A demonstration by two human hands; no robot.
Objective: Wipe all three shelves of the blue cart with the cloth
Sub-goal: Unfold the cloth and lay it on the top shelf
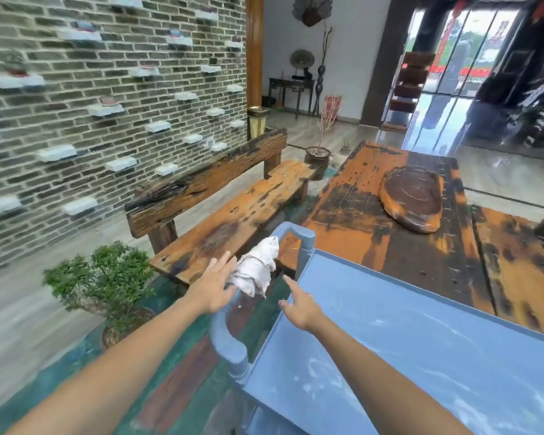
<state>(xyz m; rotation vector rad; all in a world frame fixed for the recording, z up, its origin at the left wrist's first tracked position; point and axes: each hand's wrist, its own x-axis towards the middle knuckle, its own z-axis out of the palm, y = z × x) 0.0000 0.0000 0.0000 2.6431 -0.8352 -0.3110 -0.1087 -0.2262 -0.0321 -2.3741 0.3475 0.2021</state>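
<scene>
The blue cart's top shelf [421, 356] fills the lower right, streaked with white dust. Its curved handle [230, 343] arches along the left side. A white cloth [258, 268] is draped over the handle's middle. My left hand [212, 287] reaches toward the cloth with fingers spread, its fingertips at the cloth's left edge. My right hand [299, 304] hovers over the shelf's left rim, fingers loosely apart and holding nothing. The lower shelves are hidden under the top one.
A rough wooden bench [233, 211] stands beyond the handle, a long wooden table [390, 215] with a carved tray [412, 199] beside the cart. A potted shrub [104, 277] sits at the left, before a brick wall.
</scene>
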